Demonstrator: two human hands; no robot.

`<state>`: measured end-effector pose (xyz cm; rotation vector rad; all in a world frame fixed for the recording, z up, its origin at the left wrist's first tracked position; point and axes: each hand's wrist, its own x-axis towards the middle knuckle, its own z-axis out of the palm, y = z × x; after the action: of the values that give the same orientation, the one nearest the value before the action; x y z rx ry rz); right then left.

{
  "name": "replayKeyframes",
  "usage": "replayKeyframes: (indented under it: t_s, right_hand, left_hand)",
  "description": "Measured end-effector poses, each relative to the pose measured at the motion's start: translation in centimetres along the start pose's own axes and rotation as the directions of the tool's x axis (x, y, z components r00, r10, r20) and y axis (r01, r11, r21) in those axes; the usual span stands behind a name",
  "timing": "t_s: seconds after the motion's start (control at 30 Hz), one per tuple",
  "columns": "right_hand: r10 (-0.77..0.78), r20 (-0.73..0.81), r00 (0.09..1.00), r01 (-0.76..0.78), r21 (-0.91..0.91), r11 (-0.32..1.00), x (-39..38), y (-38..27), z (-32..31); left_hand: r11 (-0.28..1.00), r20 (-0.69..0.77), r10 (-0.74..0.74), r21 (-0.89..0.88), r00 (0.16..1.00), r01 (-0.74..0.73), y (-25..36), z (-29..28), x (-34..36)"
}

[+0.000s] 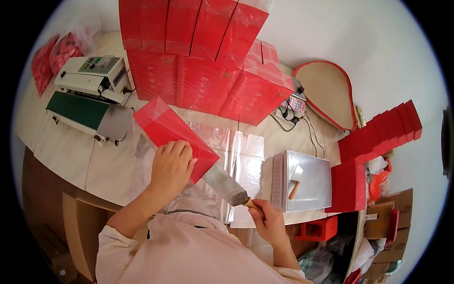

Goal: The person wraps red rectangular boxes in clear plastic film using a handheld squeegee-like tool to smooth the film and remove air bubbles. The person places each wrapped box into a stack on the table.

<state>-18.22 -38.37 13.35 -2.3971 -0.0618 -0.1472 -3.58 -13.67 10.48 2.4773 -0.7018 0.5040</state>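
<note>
My left hand (pixel 173 165) is closed over a red box (pixel 168 125) in clear film, held tilted above the table. Loose clear film stands out at the box's far end. In my right hand (pixel 268 221) is the wooden handle of a scraper (pixel 226 185) with a broad metal blade. The blade's tip meets the near end of the box; whether it presses on the film there I cannot tell. Beneath the box lie clear plastic sheets (pixel 246 156). To the right, a second, smaller scraper (pixel 295 182) rests on a flat grey plate with a white vented side (pixel 278 182).
Film-wrapped red boxes (pixel 203 85) are stacked at the back. A sealing machine (pixel 90 102) with a green belt stands left. Further right are a row of red boxes (pixel 383 130), a red stool (pixel 318 229) and cords (pixel 289 118). An open carton (pixel 78 232) is below the table's left edge.
</note>
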Motion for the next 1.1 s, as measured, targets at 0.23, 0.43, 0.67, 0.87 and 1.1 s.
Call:
replayKeyframes:
  t_s: [0.23, 0.43, 0.67, 0.87, 1.1]
  right_hand:
    - [-0.047, 0.000, 0.999, 0.047, -0.066, 0.997, 0.5, -1.0, 1.0]
    - [-0.084, 0.036, 0.996, 0.088, -0.106, 0.991, 2.6, -2.4, 1.1]
    - [-0.129, 0.031, 0.991, 0.132, -0.138, 0.982, 5.0, -2.1, 2.1]
    - [-0.168, -0.005, 0.986, 0.166, -0.137, 0.977, 6.3, -2.1, 2.5]
    - [-0.150, -0.034, 0.988, 0.141, -0.187, 0.972, 7.2, -1.1, 2.8]
  left_hand:
    - [0.999, -0.015, -0.007, -0.041, 1.000, 0.007, -0.1, -0.1, 0.0]
    - [0.995, -0.024, -0.099, -0.004, 0.995, 0.099, -0.4, -0.2, 0.1]
    - [0.990, -0.187, 0.053, 0.140, 0.981, -0.027, -0.7, -0.8, 1.3]
    - [0.987, -0.177, 0.144, 0.094, 0.974, -0.129, -1.7, -0.2, 1.2]
    - [0.982, -0.114, 0.180, 0.077, 0.977, -0.172, -2.1, 0.1, 0.7]
